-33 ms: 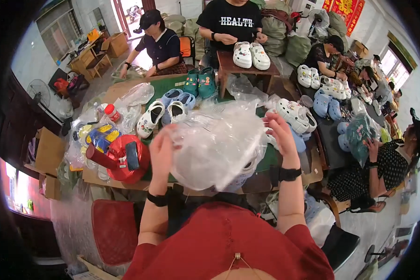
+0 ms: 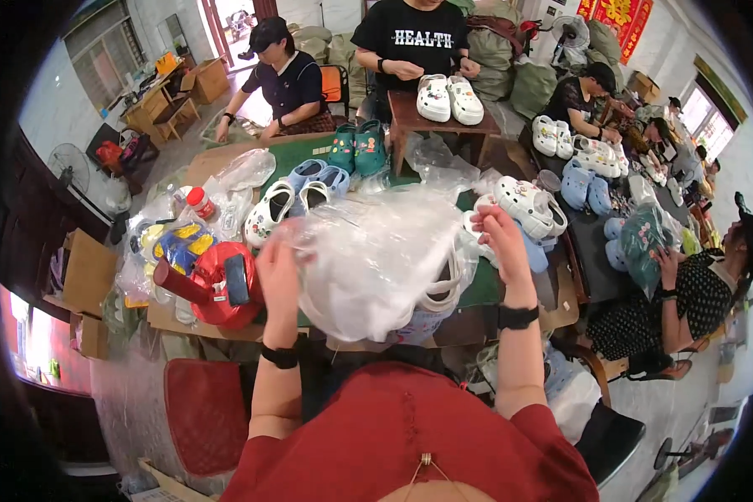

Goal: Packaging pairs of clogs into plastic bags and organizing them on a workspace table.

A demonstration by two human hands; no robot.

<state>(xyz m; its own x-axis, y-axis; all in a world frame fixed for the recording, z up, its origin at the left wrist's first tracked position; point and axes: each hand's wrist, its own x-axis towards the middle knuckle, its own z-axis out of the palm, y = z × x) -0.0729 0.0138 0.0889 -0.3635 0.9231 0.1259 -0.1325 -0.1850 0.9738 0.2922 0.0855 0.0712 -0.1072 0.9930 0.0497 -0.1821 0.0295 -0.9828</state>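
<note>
A clear, crinkled plastic bag [image 2: 376,251] spreads between my hands above the table's near edge. Beneath its lower right side shows a white clog [image 2: 445,289], partly covered by the film. My left hand [image 2: 278,266] is at the bag's left edge, its curled fingertips blurred and overlapped by plastic. At the upper right edge my right hand [image 2: 504,238] is closed, thumb and fingers together on the thin film. Just beyond the bag are a white clog with charms [image 2: 269,213] and a pair of light blue clogs [image 2: 320,176].
A red round container [image 2: 230,305] with a phone [image 2: 237,279] on it stands at the left. Dark green clogs [image 2: 356,149] and a small wooden stand [image 2: 406,125] bearing white clogs are farther back. More white clogs [image 2: 523,201] lie at right. Several people work around.
The bag has sunk and spread a little, leaving more of the white clog in sight at its lower right. My left hand has shifted slightly left and down; the right has barely moved.
</note>
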